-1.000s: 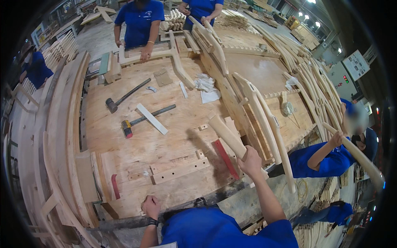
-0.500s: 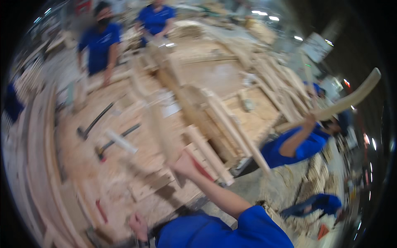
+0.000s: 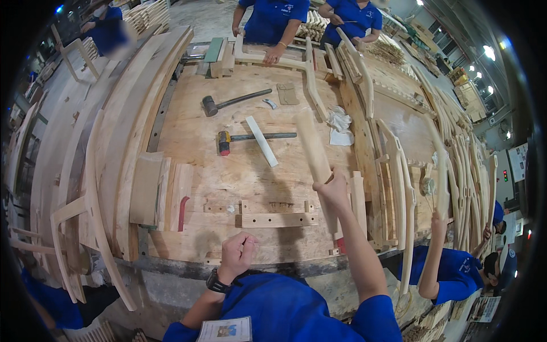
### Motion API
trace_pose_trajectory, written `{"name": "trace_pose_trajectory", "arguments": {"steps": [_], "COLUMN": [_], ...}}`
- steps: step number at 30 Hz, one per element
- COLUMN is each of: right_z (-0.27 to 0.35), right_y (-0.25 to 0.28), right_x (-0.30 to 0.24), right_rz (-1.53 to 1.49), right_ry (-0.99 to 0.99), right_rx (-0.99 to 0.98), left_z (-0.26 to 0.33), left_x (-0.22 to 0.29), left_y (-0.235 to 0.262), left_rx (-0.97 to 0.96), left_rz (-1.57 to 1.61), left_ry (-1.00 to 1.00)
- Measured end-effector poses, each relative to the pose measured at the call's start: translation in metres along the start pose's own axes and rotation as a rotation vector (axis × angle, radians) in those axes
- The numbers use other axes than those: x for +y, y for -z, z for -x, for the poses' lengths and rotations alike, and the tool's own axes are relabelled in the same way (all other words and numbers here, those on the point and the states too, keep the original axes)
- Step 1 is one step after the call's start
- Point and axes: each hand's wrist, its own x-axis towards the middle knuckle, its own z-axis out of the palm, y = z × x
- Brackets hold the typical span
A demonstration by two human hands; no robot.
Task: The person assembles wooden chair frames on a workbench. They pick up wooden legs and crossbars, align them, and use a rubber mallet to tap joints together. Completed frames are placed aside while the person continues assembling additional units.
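My right hand [image 3: 334, 189] grips a pale, smooth wooden chair part [image 3: 312, 143] by its lower half, holding it tilted above the workbench [image 3: 188, 122]. Close to the bench's front edge, my left hand [image 3: 238, 255] is curled into a fist, with nothing showing in it. Just beyond that fist lies a short wooden rail [image 3: 278, 220] with several drilled holes. Farther off are a black mallet [image 3: 210, 106] and a yellow-and-black mallet [image 3: 224, 143] with a red face. A white strip [image 3: 261, 141] crosses the second mallet's handle.
Long boards [image 3: 122, 125] are stacked along the left, beside an assembled wooden frame [image 3: 91, 199]. Curved chair parts [image 3: 399, 176] stand at the right, near a co-worker [image 3: 450, 273] holding another piece. Two people work across the bench around a wooden frame [image 3: 273, 60]. Crumpled paper [image 3: 340, 125] lies nearby.
The view has swung to the right and steadied. My right hand still holds the wooden part. My left fist now shows higher in the picture, over the bench's front edge.
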Motion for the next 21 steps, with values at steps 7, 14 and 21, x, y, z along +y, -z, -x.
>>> {"name": "trace_pose_trajectory", "arguments": {"steps": [7, 14, 21], "right_z": [0.012, -0.008, -0.031], "right_y": [-0.001, 0.005, 0.016], "right_x": [0.007, 0.007, 0.016], "right_rz": [0.332, 0.05, -0.239], "right_ry": [0.343, 0.412, -0.009], "right_rx": [-0.141, -0.597, -0.905], "left_z": [0.007, 0.016, 0.019], "left_x": [-0.012, -0.017, -0.018], "left_y": [0.004, 0.011, 0.005], "left_rx": [-0.001, 0.005, 0.028], "left_rz": [-0.004, 0.002, 0.048], "left_ry": [0.05, 0.096, 0.134]}}
